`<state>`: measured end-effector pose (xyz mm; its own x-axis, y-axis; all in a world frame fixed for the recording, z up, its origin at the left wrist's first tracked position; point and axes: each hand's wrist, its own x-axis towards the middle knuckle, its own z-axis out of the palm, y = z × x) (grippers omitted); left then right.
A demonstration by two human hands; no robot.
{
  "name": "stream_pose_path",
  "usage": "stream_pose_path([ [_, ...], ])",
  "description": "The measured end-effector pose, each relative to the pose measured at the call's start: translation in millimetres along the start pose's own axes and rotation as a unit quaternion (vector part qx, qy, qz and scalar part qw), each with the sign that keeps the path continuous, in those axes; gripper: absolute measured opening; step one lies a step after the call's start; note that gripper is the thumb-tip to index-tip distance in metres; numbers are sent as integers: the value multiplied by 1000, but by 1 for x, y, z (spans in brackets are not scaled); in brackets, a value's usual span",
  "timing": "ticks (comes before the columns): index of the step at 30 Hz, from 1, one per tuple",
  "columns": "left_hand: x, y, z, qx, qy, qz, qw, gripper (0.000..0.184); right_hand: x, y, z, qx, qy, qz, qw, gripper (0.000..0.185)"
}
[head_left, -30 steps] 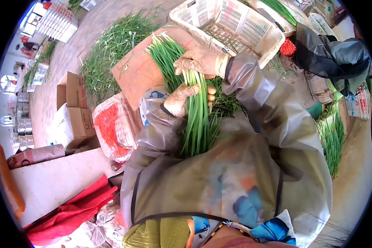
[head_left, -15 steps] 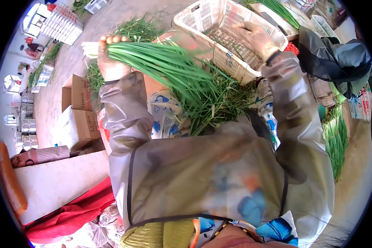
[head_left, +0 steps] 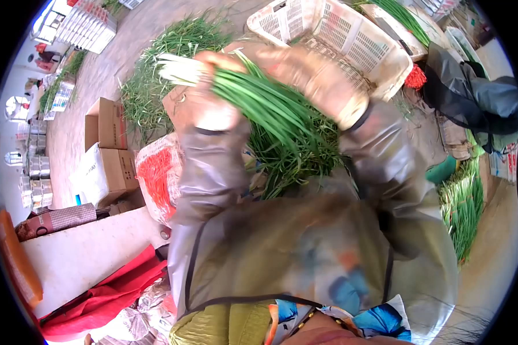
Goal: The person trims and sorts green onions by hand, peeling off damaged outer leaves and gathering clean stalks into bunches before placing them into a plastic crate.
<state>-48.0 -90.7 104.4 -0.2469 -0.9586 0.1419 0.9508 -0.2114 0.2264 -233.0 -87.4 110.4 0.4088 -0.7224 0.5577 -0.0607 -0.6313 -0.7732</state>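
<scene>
One bundle (head_left: 270,106) of long, smooth-looking leaves slants above tangled greens (head_left: 290,167), its pale ends clamped in the left hand's (head_left: 213,100) fingers. The right hand's (head_left: 322,80) are probably near the leaves, too blurred to tell. A slack grip could splay the slim stalks; squeezing could bruise them.

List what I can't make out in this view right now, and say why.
- Right hand: blurred by motion in the head view; whether its fingers touch the green stalks is unclear.
- Left hand: head view, motion blur smears the fingers and their exact grip.
- Brown board: head view, partly hidden by the left hand and stalks.
- Printing on the carton: head view, too small to read.
</scene>
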Motion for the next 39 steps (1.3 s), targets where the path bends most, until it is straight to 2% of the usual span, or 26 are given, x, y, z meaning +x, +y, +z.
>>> stream_pose_path([
  [1,-1,-20,-11,117,24,57,991,15,-13,7,16,-183,-21,68,980,55],
  [2,0,-31,-36,95,13,60,994,19,-24,20,37,-118,-5,60,991,71],
  [3,0,-39,-67,72,2,61,996,26,-41,32,52,-66,-5,117,991,82],
  [6,-12,-55,-143,20,75,-6,997,25,-88,57,81,-30,-10,367,930,77],
  [7,-13,-59,-148,11,98,-42,994,22,-94,66,83,-23,2,384,923,71],
  [9,-10,-57,-152,97,149,-92,980,43,-95,91,70,43,-2,438,898,64],
  [11,11,-48,-184,263,111,-72,956,53,-72,106,47,114,39,512,851,60],
  [12,24,-37,-186,396,79,-91,910,59,-59,118,38,139,78,457,875,54],
  [13,34,-28,-205,461,111,-118,872,66,-47,135,28,139,89,439,883,51],
  [15,54,-16,-254,591,103,-130,790,72,-24,175,21,43,128,368,920,47],
  [16,57,-10,-264,636,171,-167,734,70,-4,184,19,59,100,396,911,47],
  [17,59,-5,-274,622,256,-167,721,63,12,191,19,76,72,423,900,47],
  [18,59,0,-269,565,315,-172,743,60,33,178,26,-79,70,440,892,50],
  [19,57,5,-260,504,371,-176,760,57,40,195,40,-33,93,382,919,55],
  [23,50,8,-265,503,401,-152,750,46,38,272,108,-293,-61,451,841,72],
  [25,46,8,-288,691,303,-44,655,37,21,302,136,-363,-63,417,831,72],
  [26,45,2,-287,736,248,85,624,26,21,299,139,-373,-53,401,835,71],
  [27,55,2,-267,736,248,81,624,26,17,301,140,-383,-45,386,838,70],
  [29,73,0,-227,811,75,161,557,23,5,305,132,-373,-51,370,850,66],
  [31,83,-9,-228,806,28,135,575,24,5,295,106,-367,-51,356,858,62],
  [33,92,-22,-252,854,-13,105,509,27,18,248,40,-372,-180,221,883,43],
  [34,92,-22,-254,869,-33,65,490,31,11,255,10,-348,-131,242,896,29],
  [35,93,-21,-259,904,-73,63,417,35,14,252,-27,-292,-86,306,902,29],
  [36,94,-25,-247,911,-56,27,407,37,11,255,-63,-269,-30,398,876,30],
  [37,95,-28,-243,917,-58,18,394,37,-6,281,-104,-253,-24,410,876,31],
  [39,99,-33,-239,930,-59,-7,364,39,-39,313,-167,-359,-37,469,806,29],
])
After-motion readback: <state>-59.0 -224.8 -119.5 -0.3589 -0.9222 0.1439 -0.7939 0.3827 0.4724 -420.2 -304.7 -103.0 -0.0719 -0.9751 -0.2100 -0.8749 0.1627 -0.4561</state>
